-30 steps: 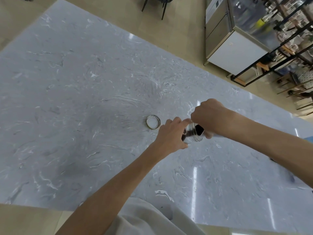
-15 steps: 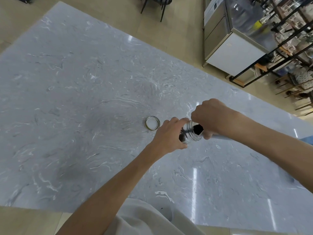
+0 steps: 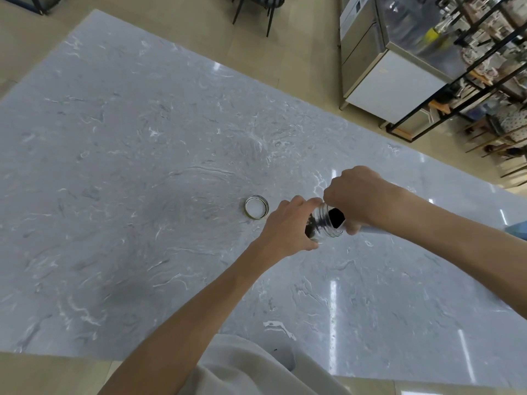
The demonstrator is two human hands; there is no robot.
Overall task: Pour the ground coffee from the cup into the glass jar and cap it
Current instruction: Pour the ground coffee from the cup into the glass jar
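My left hand [image 3: 285, 226] grips a small glass jar [image 3: 320, 220] that stands on the grey marble table [image 3: 142, 166]; dark ground coffee shows inside the jar. My right hand [image 3: 356, 192] is closed around a pale cup [image 3: 370, 230], tipped sideways with its mouth against the jar's opening. A dark patch of coffee shows where the two meet. Most of the cup is hidden under my right hand and wrist. The jar's round metal lid [image 3: 256, 207] lies flat on the table just left of my left hand, apart from it.
A steel cabinet [image 3: 393, 81] and a black shelf rack [image 3: 470, 67] stand on the floor beyond the table's far right edge. Chair legs [image 3: 256, 10] show at the top. A blue object [image 3: 517, 228] pokes in at the right edge.
Both hands, the jar and the tipped cup hold almost the same place; only the view has shifted slightly. The lid has not moved.
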